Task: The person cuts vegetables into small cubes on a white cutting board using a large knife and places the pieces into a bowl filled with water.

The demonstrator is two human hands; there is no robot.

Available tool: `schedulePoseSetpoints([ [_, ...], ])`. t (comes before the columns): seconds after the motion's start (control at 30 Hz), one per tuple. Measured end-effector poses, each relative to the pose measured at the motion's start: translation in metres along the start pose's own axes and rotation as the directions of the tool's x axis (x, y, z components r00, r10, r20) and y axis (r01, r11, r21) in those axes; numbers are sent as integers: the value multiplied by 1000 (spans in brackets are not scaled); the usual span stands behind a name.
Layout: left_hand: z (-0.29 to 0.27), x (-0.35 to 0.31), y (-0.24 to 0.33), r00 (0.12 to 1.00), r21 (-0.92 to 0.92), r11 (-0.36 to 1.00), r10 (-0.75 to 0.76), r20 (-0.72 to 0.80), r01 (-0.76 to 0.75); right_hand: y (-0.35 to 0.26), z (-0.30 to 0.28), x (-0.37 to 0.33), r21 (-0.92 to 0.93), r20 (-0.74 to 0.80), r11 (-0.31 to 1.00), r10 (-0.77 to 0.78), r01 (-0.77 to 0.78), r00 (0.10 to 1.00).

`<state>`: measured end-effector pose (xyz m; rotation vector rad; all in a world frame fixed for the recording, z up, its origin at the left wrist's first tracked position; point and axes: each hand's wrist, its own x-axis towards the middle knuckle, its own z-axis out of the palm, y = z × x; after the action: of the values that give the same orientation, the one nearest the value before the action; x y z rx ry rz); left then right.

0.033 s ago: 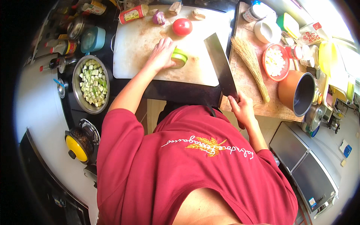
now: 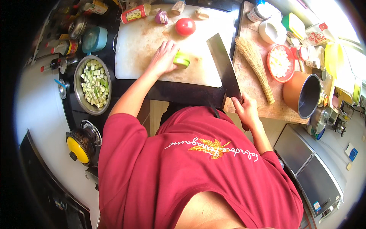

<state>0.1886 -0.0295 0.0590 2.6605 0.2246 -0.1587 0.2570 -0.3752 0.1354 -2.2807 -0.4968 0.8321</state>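
My left hand (image 2: 164, 58) is closed at the left side of a light-green vegetable piece (image 2: 182, 60), which lies on the white cutting board (image 2: 133, 61). That piece has curved, layered edges, and my fingers hide its left part. In my right hand (image 2: 247, 112) is the handle of a broad-bladed cleaver (image 2: 224, 65). Its blade reaches over the board's right edge, apart from the green piece. Farther back on the board sit a red tomato (image 2: 185, 27), a purple onion piece (image 2: 161, 17) and a red packet (image 2: 135, 14).
Left of the board stands a steel bowl (image 2: 107, 100) of diced green-and-white vegetable. To the right, a wooden board (image 2: 248, 72) carries a straw brush (image 2: 254, 68), a red basket (image 2: 281, 79) of white pieces and an orange-brown pot (image 2: 296, 89). Bottles line the far left.
My left hand and the green piece have shifted very slightly. The cleaver's blade tip has moved a touch to the left.
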Motion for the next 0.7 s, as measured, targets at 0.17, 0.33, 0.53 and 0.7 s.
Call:
schedulePoseSetpoints([
  [0.17,37,-63,-4,955,-97,989,83,-286,-115,7,0,10,-50,94,999,-7,12,996],
  [0.33,45,-99,12,971,-7,998,51,-234,-55,6,6,22,-117,164,991,-38,58,986],
  [0.53,41,-96,17,995,-28,999,29,-97,-32,-9,8,32,-137,247,988,-42,78,968],
  [0.7,37,-78,14,997,-35,998,50,50,-48,-16,10,36,-134,256,988,-41,78,966],
])
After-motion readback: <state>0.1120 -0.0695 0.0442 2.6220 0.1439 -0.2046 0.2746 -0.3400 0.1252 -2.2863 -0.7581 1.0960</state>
